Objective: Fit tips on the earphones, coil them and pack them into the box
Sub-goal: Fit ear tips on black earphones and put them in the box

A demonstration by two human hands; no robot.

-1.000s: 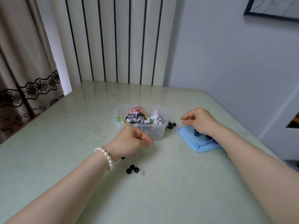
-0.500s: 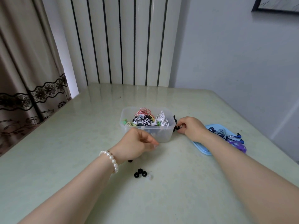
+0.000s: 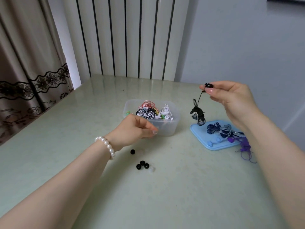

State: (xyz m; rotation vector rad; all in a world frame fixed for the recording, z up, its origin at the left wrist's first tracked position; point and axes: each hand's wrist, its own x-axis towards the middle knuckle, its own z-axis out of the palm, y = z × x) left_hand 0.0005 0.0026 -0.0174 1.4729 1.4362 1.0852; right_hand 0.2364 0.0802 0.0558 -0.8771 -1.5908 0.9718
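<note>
My right hand (image 3: 231, 98) is raised above the table and pinches the earbud end of a black earphone (image 3: 198, 114), whose tangled cord dangles below it over the blue lid. My left hand (image 3: 135, 129) hovers with its fingers curled together just in front of the clear plastic box (image 3: 166, 128); whether it pinches anything I cannot tell. The box holds several coiled earphones in red, white, black-and-white and green. Black ear tips (image 3: 142, 164) and a clear one lie on the table near my left wrist.
A blue lid (image 3: 198, 131) lies right of the box and carries blue and grey earphones (image 3: 219, 129). Purple earphones (image 3: 244, 144) trail off its right edge. The pale green table (image 3: 66, 154) meets a curtain at left and a striped panel behind.
My right hand has lifted the black earphone from beside the box up into the air, its cord now dangling. My left hand stayed in front of the box.
</note>
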